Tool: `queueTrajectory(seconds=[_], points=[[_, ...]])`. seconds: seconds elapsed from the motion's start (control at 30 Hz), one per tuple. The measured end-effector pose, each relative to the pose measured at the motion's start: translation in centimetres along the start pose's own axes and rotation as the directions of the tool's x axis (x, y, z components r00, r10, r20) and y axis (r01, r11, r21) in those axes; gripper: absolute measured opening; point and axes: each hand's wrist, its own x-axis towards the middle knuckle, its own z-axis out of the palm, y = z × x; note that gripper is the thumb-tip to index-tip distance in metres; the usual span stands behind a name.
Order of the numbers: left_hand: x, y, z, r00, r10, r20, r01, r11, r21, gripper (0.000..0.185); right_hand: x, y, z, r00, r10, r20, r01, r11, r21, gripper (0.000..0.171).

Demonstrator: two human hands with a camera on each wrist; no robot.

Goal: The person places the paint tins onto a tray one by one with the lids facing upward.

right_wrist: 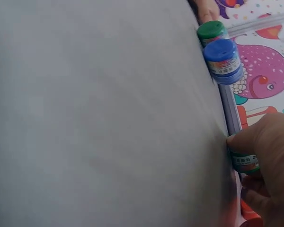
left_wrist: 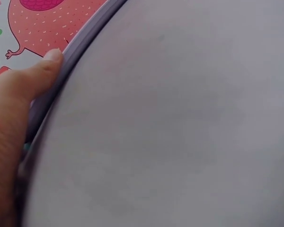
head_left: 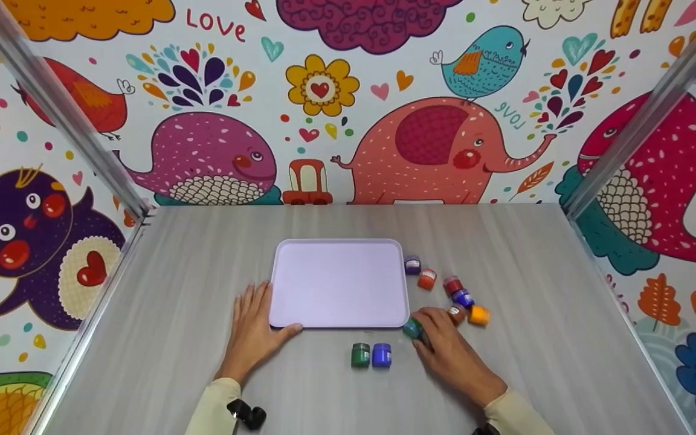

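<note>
Nearest on the grey tabletop [head_left: 505, 254], two small paint jars stand side by side and touching: a green jar [head_left: 360, 355] on the left and a blue jar [head_left: 382, 355] on the right, both upright, just near of the tray's near edge.

To their right, the right hand [head_left: 451, 347] lies on the tabletop with its fingers [head_left: 426, 320] curled round a dark green jar [head_left: 412, 328], which sits right at the near right corner of the tray. The right wrist view shows the thumb and fingers wrapped about this jar's labelled side, pressed close to the tray's edge.

To the left, the left hand [head_left: 255, 329] rests flat on the tabletop, fingers relaxed and straight, grasping nothing; its thumb [head_left: 290, 329] touches the near left corner of the pale lilac tray [head_left: 339, 284]. The left wrist view shows the thumb tip against the tray's rim.

Farther right of the tray, more jars lie scattered: an orange jar [head_left: 479, 315] and a brown-red jar [head_left: 457, 312] just beyond the right hand's fingertips, then a dark blue jar [head_left: 463, 297], a red jar [head_left: 452, 284], an orange-red jar [head_left: 426, 279], and farthest a purple jar [head_left: 412, 264] beside the tray's right edge.

Behind the tabletop stands a wall [head_left: 348, 103] with cartoon animals.
</note>
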Motion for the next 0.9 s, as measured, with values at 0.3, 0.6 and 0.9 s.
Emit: queueTrajectory(seconds=[0.3,0.6,0.9], points=[[-0.4,0.0,0.0,1.000,-0.014,0.010,0.014,1.000,0.001,0.118,0.7,-0.6,-0.7,0.989,-0.094,0.115,0.115,0.976,-0.188,0.047],[-0.1,0.4,0.0,1.000,-0.006,0.009,0.006,1.000,-0.005,0.118,1.8,-1.4,-1.8,0.962,-0.139,0.233,0.221,0.900,-0.376,0.051],[0.0,-0.1,-0.4,1.000,-0.007,0.009,0.007,1.000,-0.018,0.116,2.0,-1.3,-2.1,0.996,-0.080,0.025,0.083,0.978,-0.190,0.041]])
